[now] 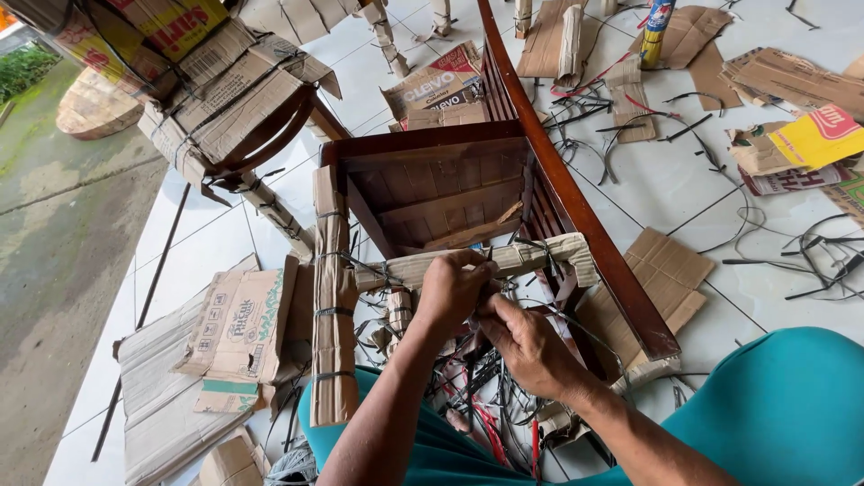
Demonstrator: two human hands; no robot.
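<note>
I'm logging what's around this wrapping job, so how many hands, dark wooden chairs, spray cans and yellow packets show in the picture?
Hands: 2, the left hand and right hand, both on the cardboard-wrapped rail
Dark wooden chairs: 2, the near chair and a cardboard-wrapped chair
Spray cans: 1, the spray can
Yellow packets: 1, the yellow packet
Total: 6

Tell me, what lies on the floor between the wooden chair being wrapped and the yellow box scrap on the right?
In the head view, white tile floor littered with loose black straps lies between chair and yellow box scrap.
</note>
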